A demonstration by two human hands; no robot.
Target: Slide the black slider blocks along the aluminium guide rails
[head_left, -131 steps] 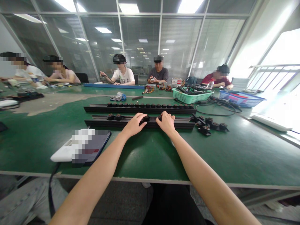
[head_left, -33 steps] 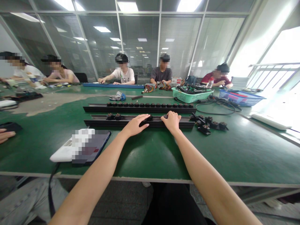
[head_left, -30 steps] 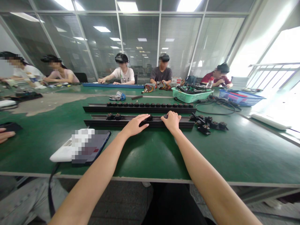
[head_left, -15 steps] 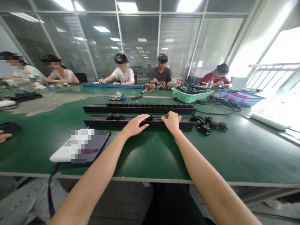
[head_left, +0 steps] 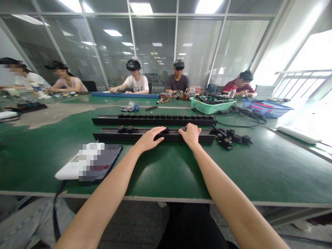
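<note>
Across the green table lies a long black rail (head_left: pixel 119 137) with two round black pieces (head_left: pixel 126 129) near its left end. My left hand (head_left: pixel 151 139) rests on this rail, thumb apart from the fingers, around another black piece (head_left: pixel 165 130). Further right on the same rail, my right hand (head_left: pixel 191 134) has its fingers bent round a small black piece (head_left: pixel 184 129), mostly hidden by them. Behind is a second black rail (head_left: pixel 155 121) carrying a row of several similar pieces.
Loose black pieces (head_left: pixel 231 136) lie right of the rails. A green basket (head_left: pixel 212 108), a blue basket (head_left: pixel 269 110) and cables are behind them. A white device and a phone (head_left: pixel 110 160) sit front left. Several people sit across the table.
The dark object and another person's hand at the left edge are gone from view. My two hands have hardly moved.
</note>
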